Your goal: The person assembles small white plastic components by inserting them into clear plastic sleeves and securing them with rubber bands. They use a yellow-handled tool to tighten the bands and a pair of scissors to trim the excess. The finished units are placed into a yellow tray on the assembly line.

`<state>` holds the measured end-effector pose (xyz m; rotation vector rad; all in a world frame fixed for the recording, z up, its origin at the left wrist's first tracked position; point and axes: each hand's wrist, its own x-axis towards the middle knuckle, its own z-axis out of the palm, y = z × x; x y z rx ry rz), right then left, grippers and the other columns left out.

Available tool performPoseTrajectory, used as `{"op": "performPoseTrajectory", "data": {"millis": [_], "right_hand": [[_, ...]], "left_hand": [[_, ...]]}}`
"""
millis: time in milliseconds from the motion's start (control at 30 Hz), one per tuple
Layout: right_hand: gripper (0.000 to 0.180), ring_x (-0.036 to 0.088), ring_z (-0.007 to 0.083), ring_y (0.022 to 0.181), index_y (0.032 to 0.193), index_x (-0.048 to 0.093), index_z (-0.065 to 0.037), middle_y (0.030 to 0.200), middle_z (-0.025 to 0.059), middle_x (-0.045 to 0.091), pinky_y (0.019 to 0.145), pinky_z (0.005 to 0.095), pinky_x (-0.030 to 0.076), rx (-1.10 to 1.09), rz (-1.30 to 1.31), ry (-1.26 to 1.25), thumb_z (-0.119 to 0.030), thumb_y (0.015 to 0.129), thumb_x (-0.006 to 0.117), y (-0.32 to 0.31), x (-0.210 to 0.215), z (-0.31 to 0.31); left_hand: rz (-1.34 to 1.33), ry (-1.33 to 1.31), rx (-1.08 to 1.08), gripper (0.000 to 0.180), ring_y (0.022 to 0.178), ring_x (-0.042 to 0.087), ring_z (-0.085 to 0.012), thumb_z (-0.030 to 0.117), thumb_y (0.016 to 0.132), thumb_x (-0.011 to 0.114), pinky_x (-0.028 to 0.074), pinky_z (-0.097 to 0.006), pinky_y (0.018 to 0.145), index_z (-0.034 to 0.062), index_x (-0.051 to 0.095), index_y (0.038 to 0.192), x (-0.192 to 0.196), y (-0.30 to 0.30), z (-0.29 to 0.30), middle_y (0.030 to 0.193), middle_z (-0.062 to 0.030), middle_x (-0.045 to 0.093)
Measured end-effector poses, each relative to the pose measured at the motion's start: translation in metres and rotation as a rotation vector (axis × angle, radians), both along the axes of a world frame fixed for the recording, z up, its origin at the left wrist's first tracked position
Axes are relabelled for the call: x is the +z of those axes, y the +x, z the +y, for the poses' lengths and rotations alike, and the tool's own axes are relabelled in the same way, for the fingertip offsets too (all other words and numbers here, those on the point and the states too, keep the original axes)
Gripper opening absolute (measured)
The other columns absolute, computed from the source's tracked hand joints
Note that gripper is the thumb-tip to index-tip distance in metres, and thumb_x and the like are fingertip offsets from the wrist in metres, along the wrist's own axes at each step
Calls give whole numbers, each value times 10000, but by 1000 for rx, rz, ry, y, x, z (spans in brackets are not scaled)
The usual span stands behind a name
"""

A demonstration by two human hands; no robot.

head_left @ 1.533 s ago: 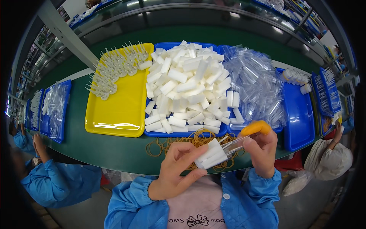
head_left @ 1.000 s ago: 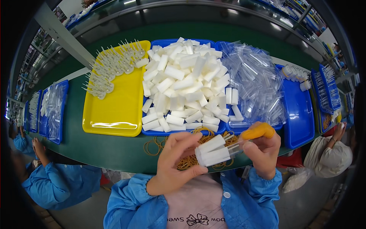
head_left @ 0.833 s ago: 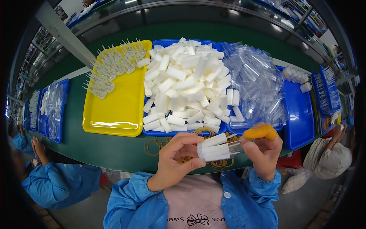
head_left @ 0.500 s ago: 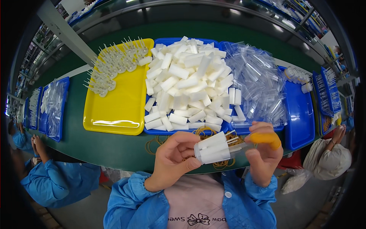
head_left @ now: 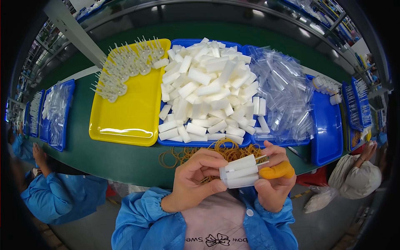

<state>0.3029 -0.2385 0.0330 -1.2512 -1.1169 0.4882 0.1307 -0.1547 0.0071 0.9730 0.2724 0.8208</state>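
Observation:
Between my hands, a bundle of white foam blocks (head_left: 241,171) stands tilted on a round translucent base, with thin pale pins sticking out at its right end. My left hand (head_left: 196,175) is closed round the base, thumb below and fingers above. My right hand (head_left: 275,179), with an orange finger cot (head_left: 277,170) on its index finger, is curled round the pin end. Its thumb and index finger press against the ends of the blocks. Whether clear plastic is pinched there is hard to see. Tan rubber bands (head_left: 225,148) lie behind the bundle.
A yellow tray (head_left: 125,125) holds several pinned bases (head_left: 129,62). Beside it, a blue tray is heaped with white foam blocks (head_left: 208,83), another with clear plastic sleeves (head_left: 283,96). A further blue tray (head_left: 327,141) carries finished-looking pieces. Other people (head_left: 62,196) sit on both sides.
My right hand has moved left, closer to the bundle. The clear plastic strip seen at its fingers before no longer shows apart from the blocks. The bundle has shifted slightly right and down.

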Motion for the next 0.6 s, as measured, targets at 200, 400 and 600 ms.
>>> {"op": "performPoseTrajectory", "data": {"millis": [200, 400, 600], "right_hand": [[257, 525, 268, 1019, 875, 641, -28, 947, 68, 609, 966, 475, 354, 49, -140, -15, -50, 629, 714, 6, 0, 3], [261, 532, 263, 996, 949, 670, -46, 1017, 85, 595, 901, 410, 382, -220, -522, -184, 12, 699, 623, 61, 10, 27], [327, 501, 256, 914, 942, 697, -100, 1005, 76, 536, 843, 391, 370, -290, -1319, -476, -3, 638, 627, 95, -15, 34]], "left_hand": [[31, -41, 7, 375, 1068, 560, -203, -56, 797, 660, 496, -335, 918, -39, 515, 1141, -4, -2, 4, 1167, -130, 500], [56, -154, 50, 377, 1059, 562, -196, 0, 841, 625, 462, -318, 900, -18, 475, 1187, -9, -9, 9, 1105, -140, 594], [45, -165, 67, 362, 1032, 573, -182, 23, 840, 633, 450, -308, 896, -18, 488, 1169, -6, -10, 9, 1109, -137, 595]]}}
